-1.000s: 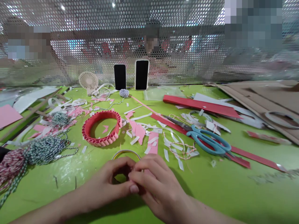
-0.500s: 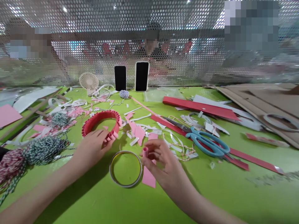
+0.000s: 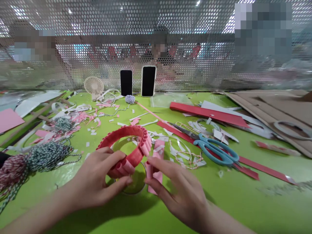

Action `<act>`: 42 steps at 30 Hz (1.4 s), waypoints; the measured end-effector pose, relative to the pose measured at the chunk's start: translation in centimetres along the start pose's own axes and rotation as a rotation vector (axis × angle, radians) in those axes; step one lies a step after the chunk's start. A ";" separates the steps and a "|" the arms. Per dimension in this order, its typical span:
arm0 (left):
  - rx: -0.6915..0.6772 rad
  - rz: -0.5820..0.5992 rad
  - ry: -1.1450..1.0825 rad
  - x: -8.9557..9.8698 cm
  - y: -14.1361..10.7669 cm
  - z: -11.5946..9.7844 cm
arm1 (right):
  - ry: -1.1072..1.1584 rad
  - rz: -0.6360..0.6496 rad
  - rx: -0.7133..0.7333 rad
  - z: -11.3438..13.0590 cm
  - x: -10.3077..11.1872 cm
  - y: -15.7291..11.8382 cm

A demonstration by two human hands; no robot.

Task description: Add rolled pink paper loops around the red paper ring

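a: what's the left hand doing?

b: grasping. its fingers curl over the outside of a red paper ring and the thumb runs along the low side, so it's a firm hold, not a light touch. the ring is up off the table and tilted, with small pink paper rolls packed along its rim.

a: and the right hand?

b: fingers spread, tips just beside the ring. a short pink roll stands right at them, but i can't tell whether it's pinched or only close.

a: what's under all that?

b: a roll of tape on the green table, with the ring's low side over it. i can't tell if they touch. a pink paper strip lies just to the right.

a: where could this go wrong?

b: mostly in the squeeze. too much pressure from the left hand could crush the rolls or pop one loose if its bond is weak. tilt the ring lower and it could catch the tape, and if that's sticky, it might pick up paper scraps.

a: anything further out?

b: a hank of twine sits near the left hand and could snag a wrist. the blue-handled scissors are well off to the right.
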State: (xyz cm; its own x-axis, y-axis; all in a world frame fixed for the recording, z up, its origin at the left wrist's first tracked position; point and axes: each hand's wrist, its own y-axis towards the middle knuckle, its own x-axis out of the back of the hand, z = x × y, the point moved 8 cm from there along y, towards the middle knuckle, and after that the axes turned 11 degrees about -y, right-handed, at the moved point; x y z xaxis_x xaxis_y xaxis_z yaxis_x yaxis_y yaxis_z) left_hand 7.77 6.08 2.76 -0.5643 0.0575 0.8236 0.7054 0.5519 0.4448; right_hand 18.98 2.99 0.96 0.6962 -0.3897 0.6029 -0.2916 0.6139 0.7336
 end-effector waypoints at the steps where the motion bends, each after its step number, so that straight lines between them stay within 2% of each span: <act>1: -0.005 0.016 -0.007 -0.2 0.0 -0.1 | -0.023 0.003 0.052 0.4 0.1 0.1; 4: 0.012 0.069 0.011 -0.8 -0.3 -0.2 | -0.061 0.008 0.123 1.0 0.1 0.4; 10: 0.011 0.152 -0.093 -1.5 -0.1 -0.8 | -0.012 0.093 0.082 0.6 -0.5 0.6; 18: 0.051 0.170 -0.110 -1.5 0.1 -0.8 | 0.019 0.145 0.086 0.7 -0.9 0.8; 27: 0.040 0.174 -0.152 -1.7 0.0 -0.8 | -0.057 0.099 0.166 1.2 -0.6 1.0; 34: 0.086 0.120 -0.125 -1.4 -0.4 0.2 | 0.097 0.172 0.085 0.2 -0.9 0.8; 42: 0.040 0.128 -0.139 -1.1 -0.3 -0.6 | -0.059 0.113 0.179 1.1 -0.3 1.2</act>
State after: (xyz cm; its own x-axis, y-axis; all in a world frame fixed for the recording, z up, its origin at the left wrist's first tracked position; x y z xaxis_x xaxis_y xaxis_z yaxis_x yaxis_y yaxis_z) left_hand 8.45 5.37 1.89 -0.5264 0.2424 0.8149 0.7594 0.5651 0.3225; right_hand 17.67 3.09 2.03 0.6146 -0.3678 0.6979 -0.4812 0.5262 0.7011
